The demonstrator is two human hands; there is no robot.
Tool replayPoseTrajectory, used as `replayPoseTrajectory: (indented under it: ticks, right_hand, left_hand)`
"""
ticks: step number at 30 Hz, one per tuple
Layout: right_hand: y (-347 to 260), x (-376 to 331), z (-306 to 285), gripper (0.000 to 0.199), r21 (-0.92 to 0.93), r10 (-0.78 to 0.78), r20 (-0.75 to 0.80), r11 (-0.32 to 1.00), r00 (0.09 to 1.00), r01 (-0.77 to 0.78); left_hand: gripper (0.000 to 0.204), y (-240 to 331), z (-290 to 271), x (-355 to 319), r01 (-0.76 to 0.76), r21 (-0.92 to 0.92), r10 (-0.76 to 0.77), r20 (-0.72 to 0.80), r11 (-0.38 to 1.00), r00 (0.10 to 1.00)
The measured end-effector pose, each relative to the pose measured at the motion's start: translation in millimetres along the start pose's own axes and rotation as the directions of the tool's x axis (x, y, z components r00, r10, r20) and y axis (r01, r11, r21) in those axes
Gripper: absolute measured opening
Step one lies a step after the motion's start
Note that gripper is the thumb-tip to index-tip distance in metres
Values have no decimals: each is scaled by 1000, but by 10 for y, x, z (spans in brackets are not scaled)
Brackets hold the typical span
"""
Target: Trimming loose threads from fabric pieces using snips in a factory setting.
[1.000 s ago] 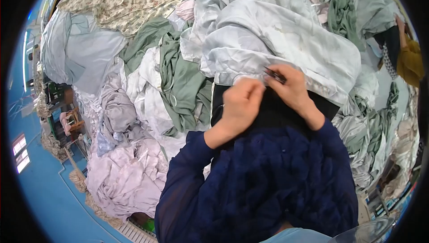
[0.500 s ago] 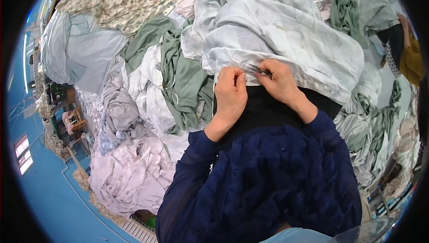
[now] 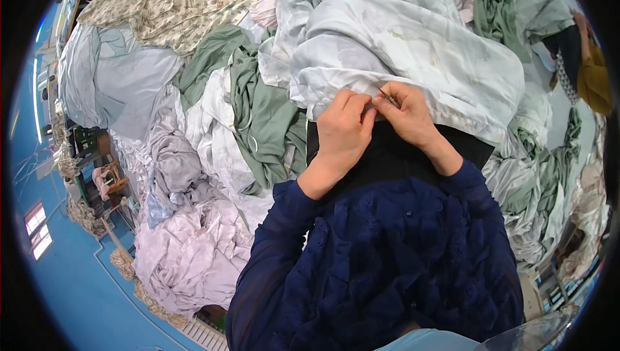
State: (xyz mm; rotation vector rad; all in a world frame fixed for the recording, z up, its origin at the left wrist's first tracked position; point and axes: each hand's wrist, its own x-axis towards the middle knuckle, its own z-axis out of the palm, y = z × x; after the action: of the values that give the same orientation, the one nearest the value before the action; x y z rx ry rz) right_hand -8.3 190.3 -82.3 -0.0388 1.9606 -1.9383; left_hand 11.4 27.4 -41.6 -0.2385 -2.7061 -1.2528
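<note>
A large pale white cloth (image 3: 413, 41) with faint grey-green patterning lies spread before me, its near edge by my lap. My left hand (image 3: 344, 130) is closed in a pinch on that near edge, fingertips partly hidden behind the knuckles. Close beside it, my right hand (image 3: 411, 117) grips a small pair of dark metal thread snips (image 3: 388, 97), whose tips point toward the left fingers. The two hands almost touch. Beneath them, black fabric (image 3: 400, 157) covers my lap.
Heaped cloths surround me: green (image 3: 261, 112) and pale blue-grey (image 3: 123, 73) at left, floral (image 3: 174, 2) at far left, lilac (image 3: 194, 254) at near left. Another person's mustard sleeve (image 3: 594, 83) shows at far right. Blue floor (image 3: 84, 299) lies beyond the left heaps.
My left hand has moved right and a little up, closing the gap to the right hand. The snips have turned and less of them shows between the right fingers.
</note>
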Motion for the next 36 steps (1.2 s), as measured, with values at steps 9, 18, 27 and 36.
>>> replayPoseTrajectory:
  ticks: [9, 18, 27, 36]
  right_hand:
    - [-190, -72, -102, 10, -238, -112, 33, 964, 993, 116]
    - [-293, -261, -192, 30, -546, -426, 73, 740, 902, 394]
    - [-285, -284, -79, 37, -711, -582, 140, 504, 801, 491]
    - [-313, -277, -68, 35, -744, -639, 170, 416, 750, 523]
  left_hand:
    - [8, -85, -1, -78, -60, 66, 63, -40, 996, 997]
    - [6, -157, -20, -211, 254, -253, -261, 9, 933, 965]
    - [9, -135, -16, -313, 222, -277, -234, -10, 935, 972]
    - [9, -104, -16, -299, 188, -264, -205, -37, 946, 978]
